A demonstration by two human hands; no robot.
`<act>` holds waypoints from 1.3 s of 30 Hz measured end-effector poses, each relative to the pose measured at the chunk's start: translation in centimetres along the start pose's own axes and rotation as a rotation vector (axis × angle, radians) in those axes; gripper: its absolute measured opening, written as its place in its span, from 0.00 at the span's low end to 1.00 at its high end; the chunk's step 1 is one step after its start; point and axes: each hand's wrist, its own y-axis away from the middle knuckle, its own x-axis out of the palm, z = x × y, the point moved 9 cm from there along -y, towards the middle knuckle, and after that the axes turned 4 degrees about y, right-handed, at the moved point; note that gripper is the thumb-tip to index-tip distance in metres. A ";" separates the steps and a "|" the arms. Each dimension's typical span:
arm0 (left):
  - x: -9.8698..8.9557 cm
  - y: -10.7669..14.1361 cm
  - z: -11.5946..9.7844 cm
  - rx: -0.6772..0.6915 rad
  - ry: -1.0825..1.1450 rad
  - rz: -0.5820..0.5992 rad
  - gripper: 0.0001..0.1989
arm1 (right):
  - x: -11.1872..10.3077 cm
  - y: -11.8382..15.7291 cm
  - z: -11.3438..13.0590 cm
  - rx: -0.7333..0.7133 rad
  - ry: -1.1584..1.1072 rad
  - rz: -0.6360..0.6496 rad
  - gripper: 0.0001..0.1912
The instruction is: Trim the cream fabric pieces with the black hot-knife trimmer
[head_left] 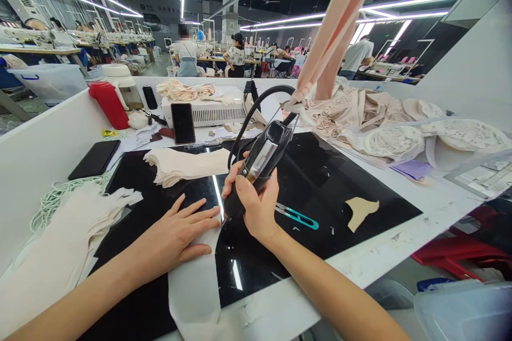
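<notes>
My left hand (pixel 172 237) lies flat with its fingers spread, pressing a pale fabric piece (pixel 194 290) onto a glossy black board (pixel 320 165). My right hand (pixel 262 205) is wrapped around a black corded handheld power tool (pixel 266 152) with a metal plate on its side. The tool slants, its lower end down beside the fabric's right edge, close to my left fingertips. Whether its tip touches the fabric I cannot tell. A pink fabric strap (pixel 326 26) runs up from its top end. Teal-handled thread snips (pixel 300 217) lie just right of my right hand.
A stack of cream fabric pieces (pixel 188 164) lies behind my hands, another pile (pixel 60 234) at left. A beige scrap (pixel 362 213) is on the right. Phones (pixel 183 123), a red bottle (pixel 108 105) and bra pieces (pixel 384 138) line the back. People work beyond.
</notes>
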 end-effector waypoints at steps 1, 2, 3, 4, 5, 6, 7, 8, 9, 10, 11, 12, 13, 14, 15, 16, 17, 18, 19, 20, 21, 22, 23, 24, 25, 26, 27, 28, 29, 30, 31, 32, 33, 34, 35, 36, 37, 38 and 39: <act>0.0 0.0 0.0 0.002 -0.002 0.005 0.24 | 0.0 0.0 0.0 0.002 -0.006 0.002 0.18; 0.1 0.0 0.0 0.004 -0.003 0.007 0.24 | 0.0 0.0 0.0 0.003 -0.009 0.005 0.18; 0.1 0.0 -0.1 0.010 -0.003 0.005 0.24 | 0.1 -0.1 0.0 0.001 -0.010 0.005 0.17; 0.1 0.0 -0.1 0.016 -0.001 -0.002 0.24 | 0.1 -0.1 0.0 -0.003 -0.010 0.004 0.17; 0.0 0.0 -0.1 0.021 0.001 -0.010 0.24 | 0.1 -0.1 0.1 -0.010 -0.012 0.001 0.17; 0.0 0.1 -0.1 0.021 0.003 -0.019 0.24 | 0.1 -0.1 0.1 -0.018 -0.017 -0.002 0.17; 0.1 0.1 -0.1 0.018 0.004 -0.020 0.24 | 0.1 0.0 0.2 -0.023 -0.024 -0.002 0.17; 0.1 0.2 0.0 0.013 0.005 -0.014 0.24 | 0.2 0.0 0.2 -0.024 -0.031 -0.002 0.17; 0.2 0.2 0.1 0.008 0.006 -0.010 0.24 | 0.3 0.0 0.2 -0.022 -0.037 0.000 0.16; 0.3 0.3 0.1 0.007 0.005 -0.008 0.24 | 0.4 0.1 0.1 -0.018 -0.039 0.006 0.16; 0.3 0.3 0.2 0.009 0.004 -0.009 0.24 | 0.5 0.1 0.1 -0.015 -0.040 0.009 0.16; 0.3 0.3 0.2 0.013 0.002 -0.010 0.24 | 0.5 0.2 0.0 -0.010 -0.037 0.007 0.16; 0.4 0.2 0.2 0.016 -0.002 -0.010 0.24 | 0.5 0.2 -0.1 -0.004 -0.033 0.003 0.16; 0.4 0.2 0.2 0.018 -0.007 -0.011 0.24 | 0.5 0.3 -0.2 0.004 -0.025 -0.004 0.15; 0.4 0.2 0.2 0.017 -0.013 -0.010 0.25 | 0.4 0.3 -0.2 0.012 -0.016 -0.012 0.15; 0.4 0.1 0.2 0.014 -0.019 -0.004 0.25 | 0.4 0.3 -0.3 0.019 -0.007 -0.019 0.14; 0.4 0.1 0.1 0.011 -0.023 0.003 0.24 | 0.3 0.4 -0.3 0.024 -0.002 -0.021 0.14; 0.3 0.0 0.1 0.010 -0.026 0.009 0.24 | 0.4 0.4 -0.2 0.027 -0.004 -0.016 0.14; 0.2 0.0 0.0 0.009 -0.028 0.012 0.24 | 0.4 0.5 -0.1 0.024 -0.015 -0.010 0.14; 0.1 0.0 -0.1 0.011 -0.030 0.015 0.24 | 0.4 0.5 0.0 0.020 -0.030 -0.004 0.14; 0.0 -0.1 -0.2 0.013 -0.031 0.018 0.24 | 0.5 0.6 0.1 0.017 -0.049 0.002 0.14; -0.1 -0.1 -0.2 0.015 -0.032 0.019 0.24 | 0.5 0.7 0.3 0.016 -0.067 0.006 0.15; -0.2 -0.1 -0.3 0.016 -0.033 0.022 0.24 | 0.6 0.8 0.4 0.016 -0.082 0.007 0.16; -0.3 -0.2 -0.3 0.016 -0.034 0.028 0.24 | 0.6 0.9 0.5 0.019 -0.094 0.008 0.17; -0.3 -0.2 -0.3 0.015 -0.035 0.035 0.24 | 0.7 1.0 0.6 0.022 -0.103 0.010 0.18; -0.2 -0.2 -0.2 0.013 -0.036 0.040 0.24 | 0.8 1.1 0.6 0.028 -0.107 0.014 0.18; -0.2 -0.2 -0.2 0.013 -0.037 0.045 0.24 | 0.9 1.2 0.6 0.033 -0.108 0.018 0.19; -0.1 -0.2 -0.1 0.015 -0.038 0.049 0.24 | 0.9 1.2 0.5 0.041 -0.104 0.020 0.19; -0.1 -0.1 -0.1 0.017 -0.040 0.052 0.24 | 0.9 1.3 0.4 0.049 -0.097 0.016 0.19; 0.0 -0.1 0.0 0.021 -0.042 0.051 0.24 | 0.9 1.3 0.3 0.058 -0.087 0.006 0.20; 0.0 0.0 0.0 0.025 -0.044 0.048 0.24 | 0.8 1.3 0.1 0.067 -0.077 -0.006 0.20; 0.0 0.0 0.1 0.028 -0.045 0.042 0.24 | 0.7 1.3 0.0 0.076 -0.071 -0.020 0.21; -0.1 0.1 0.2 0.031 -0.046 0.036 0.24 | 0.6 1.3 -0.2 0.083 -0.071 -0.029 0.21; -0.1 0.1 0.3 0.034 -0.048 0.034 0.25 | 0.6 1.3 -0.2 0.089 -0.077 -0.031 0.21; 0.0 0.1 0.3 0.035 -0.051 0.037 0.25 | 0.6 1.3 -0.3 0.093 -0.086 -0.029 0.21; 0.0 0.1 0.4 0.036 -0.055 0.043 0.25 | 0.7 1.3 -0.3 0.095 -0.093 -0.024 0.21; 0.1 0.1 0.5 0.035 -0.060 0.050 0.25 | 0.8 1.3 -0.2 0.094 -0.096 -0.019 0.21; 0.1 0.1 0.5 0.033 -0.066 0.057 0.25 | 0.8 1.3 -0.1 0.092 -0.093 -0.016 0.21; 0.1 0.1 0.6 0.030 -0.070 0.062 0.25 | 0.9 1.2 0.0 0.087 -0.084 -0.014 0.21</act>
